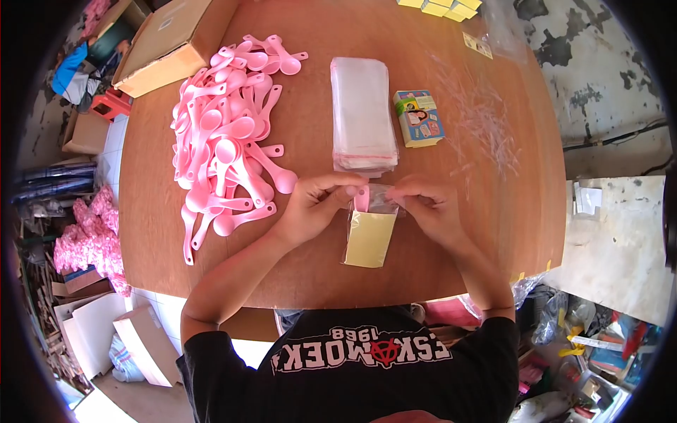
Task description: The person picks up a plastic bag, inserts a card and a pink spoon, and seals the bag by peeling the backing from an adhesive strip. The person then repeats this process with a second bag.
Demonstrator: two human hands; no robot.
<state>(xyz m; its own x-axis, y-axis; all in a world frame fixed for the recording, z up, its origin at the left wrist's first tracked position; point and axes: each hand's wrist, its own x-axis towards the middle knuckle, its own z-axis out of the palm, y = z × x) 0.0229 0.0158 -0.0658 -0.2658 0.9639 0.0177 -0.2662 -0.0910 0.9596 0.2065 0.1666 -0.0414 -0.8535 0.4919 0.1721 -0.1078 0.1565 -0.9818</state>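
Near the front of the table, my left hand (321, 201) pinches the top left of a clear plastic bag (379, 200). My right hand (427, 204) pinches the bag's top right corner, thumb and finger together. Inside the bag are a yellowish card (370, 238) and a pink spoon (361, 199), whose handle end shows at the top; the rest of the spoon is hidden behind the card. Just beyond my hands lies a stack of flat clear bags (360, 113). A heap of pink spoons (226, 134) spreads to the left of my left hand.
A stack of printed cards (419, 118) sits right of the bag stack. Thin clear plastic strips (486, 127) are scattered at the right. A cardboard box (176, 46) stands at the far left, and yellow card stacks (444, 7) lie at the far edge.
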